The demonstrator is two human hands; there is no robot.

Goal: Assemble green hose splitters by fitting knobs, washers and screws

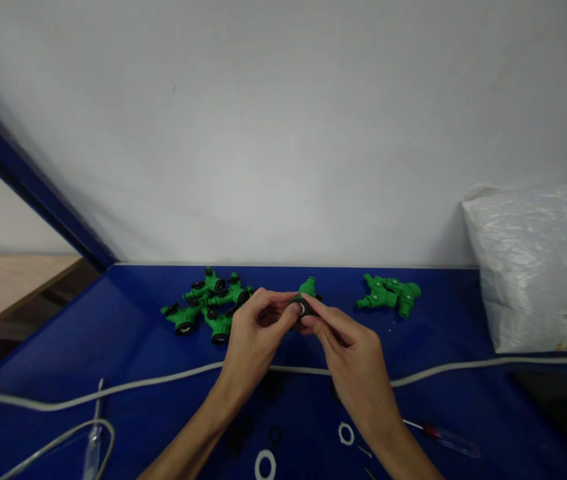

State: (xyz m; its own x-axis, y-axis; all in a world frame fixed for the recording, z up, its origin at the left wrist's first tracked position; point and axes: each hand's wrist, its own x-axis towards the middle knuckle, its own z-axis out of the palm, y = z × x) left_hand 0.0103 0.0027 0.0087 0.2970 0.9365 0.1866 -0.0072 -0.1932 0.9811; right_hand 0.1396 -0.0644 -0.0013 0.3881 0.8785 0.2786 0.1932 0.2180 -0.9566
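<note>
Green fitting is held up between your two hands in the head view, over the blue table, its black collar facing you with something pale showing inside. Your left hand pinches the collar between thumb and fingers; your right hand pinches it from the other side. Steady the body with one grip and keep thumb pressure even, so the collar doesn't tilt. At your right stands a bulging whitish plastic bag; you cannot tell what it contains.
</note>
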